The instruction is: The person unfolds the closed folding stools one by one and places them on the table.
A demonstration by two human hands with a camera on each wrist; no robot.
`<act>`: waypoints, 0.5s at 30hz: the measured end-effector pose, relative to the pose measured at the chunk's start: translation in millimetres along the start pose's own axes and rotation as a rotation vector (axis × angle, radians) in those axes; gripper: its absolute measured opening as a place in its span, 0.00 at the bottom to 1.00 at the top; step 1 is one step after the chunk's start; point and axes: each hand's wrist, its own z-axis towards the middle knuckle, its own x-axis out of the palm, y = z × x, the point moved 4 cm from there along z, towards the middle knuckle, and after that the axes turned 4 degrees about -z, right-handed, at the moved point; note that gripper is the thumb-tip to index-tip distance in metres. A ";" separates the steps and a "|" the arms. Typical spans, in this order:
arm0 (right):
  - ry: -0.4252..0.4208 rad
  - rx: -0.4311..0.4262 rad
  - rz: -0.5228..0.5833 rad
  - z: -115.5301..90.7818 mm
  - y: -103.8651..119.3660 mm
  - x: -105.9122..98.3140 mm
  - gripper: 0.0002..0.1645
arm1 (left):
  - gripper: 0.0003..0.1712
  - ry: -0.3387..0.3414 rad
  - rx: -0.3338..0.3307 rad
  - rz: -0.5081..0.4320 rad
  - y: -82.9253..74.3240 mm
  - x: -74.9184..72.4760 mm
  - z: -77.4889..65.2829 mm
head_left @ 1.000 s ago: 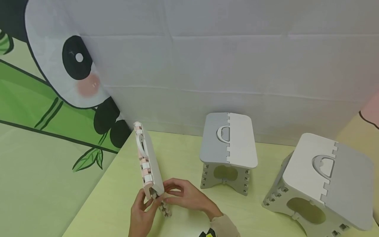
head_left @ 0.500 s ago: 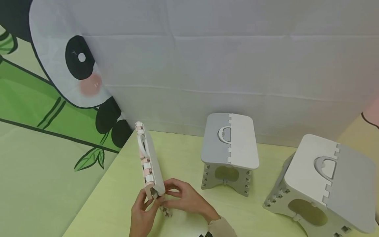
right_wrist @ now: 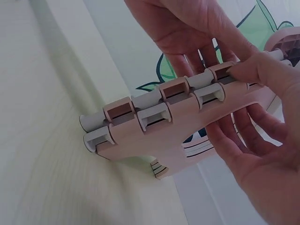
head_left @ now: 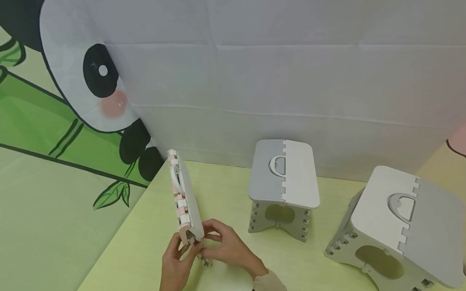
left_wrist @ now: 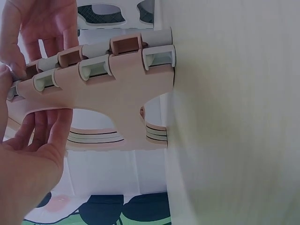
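A pink-and-white folding stool (head_left: 191,198) stands folded nearly flat on its edge at the left of the table, its carry handle (head_left: 177,180) facing up and left. At its near end my left hand (head_left: 176,260) and right hand (head_left: 231,246) grip it, close together. Both wrist views show a pink leg panel (left_wrist: 126,84) with a row of hinge knuckles (right_wrist: 154,117). Fingers reach through the panel's arched opening, with thumbs by the hinges. The fingers partly hide the hinges at that end.
A grey-and-white folding stool (head_left: 300,173) stands unfolded at the middle back. Another unfolded one (head_left: 386,198), nearer, stands at the right. Behind the pale yellow-green table (head_left: 138,246) hangs a cloth (head_left: 255,81) with a cartoon panda and bamboo.
The head view has turned slightly left, so the scene sits a little further right. Both hands keep their hold on the pink-and-white folding stool, whose shape looks almost unchanged.
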 end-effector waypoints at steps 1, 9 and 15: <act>-0.004 -0.004 -0.004 -0.2 0.3 0.5 0.28 | 0.24 0.001 0.000 0.006 0.1 -0.1 0.0; -0.035 -0.041 -0.083 -0.9 3.3 1.6 0.31 | 0.26 0.019 0.058 0.002 -0.9 -0.9 1.0; -0.032 -0.074 -0.133 -0.6 3.5 1.4 0.32 | 0.28 0.018 0.052 0.037 1.0 -3.4 1.1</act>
